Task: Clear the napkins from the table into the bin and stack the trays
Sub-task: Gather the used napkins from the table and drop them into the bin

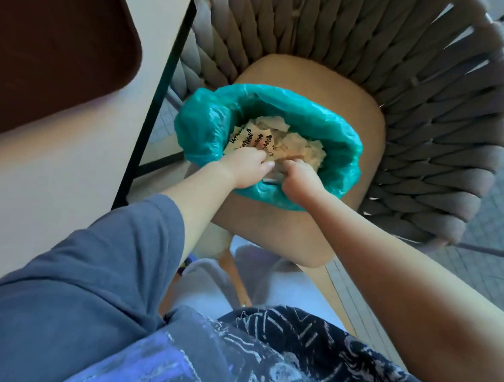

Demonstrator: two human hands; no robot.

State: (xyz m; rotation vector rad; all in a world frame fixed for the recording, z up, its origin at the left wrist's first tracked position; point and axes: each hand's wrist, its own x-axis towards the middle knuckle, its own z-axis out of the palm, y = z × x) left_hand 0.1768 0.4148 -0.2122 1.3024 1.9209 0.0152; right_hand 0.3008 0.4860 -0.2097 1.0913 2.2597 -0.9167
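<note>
A bin lined with a teal plastic bag point(331, 127) stands on a chair seat. Inside it lie crumpled beige napkins point(303, 148), one with black printed lettering point(248, 139). My left hand point(248, 167) reaches into the bin's near side, fingers curled round the printed napkin. Beside it, my right hand point(297, 176) is also inside the rim, its fingers curled into the napkins. A dark brown tray point(56, 46) lies on the table at the upper left.
The pale table point(39, 177) has a black metal leg point(159, 96) next to the bin. The woven grey chair back point(426, 113) curves around the tan seat cushion point(367, 115). Tiled floor shows at the right.
</note>
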